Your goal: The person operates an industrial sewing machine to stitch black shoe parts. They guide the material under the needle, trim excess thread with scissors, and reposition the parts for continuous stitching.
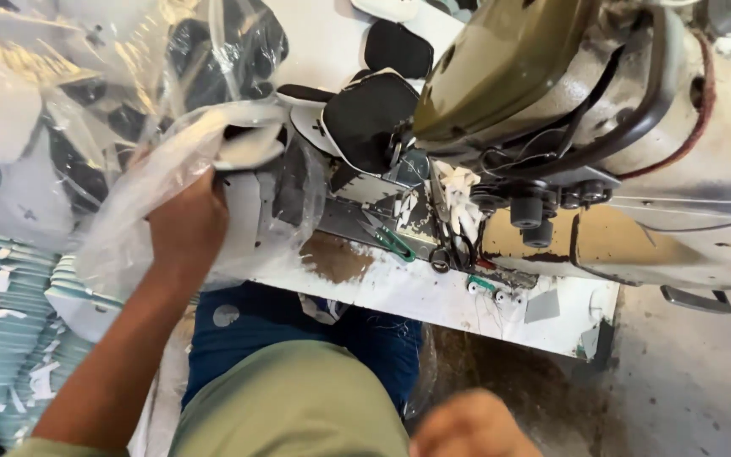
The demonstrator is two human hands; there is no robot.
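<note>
Clear plastic bag (171,169) of cut black-and-white pieces is bunched in my left hand (186,222), fingers closed on it at the worktable's (433,296) left edge, nothing drawn out yet (my right hand (471,427) hangs low, blurred, grip unreadable) beside the sewing machine (602,110).

A worn white table (433,296) carries a sewing machine (636,169) at right, with scissors (450,250), green clips (395,244) and black pieces (370,114) nearby.

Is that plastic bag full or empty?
Not empty: white and black cut pieces show inside the clear plastic bag that the left hand grasps.
</note>
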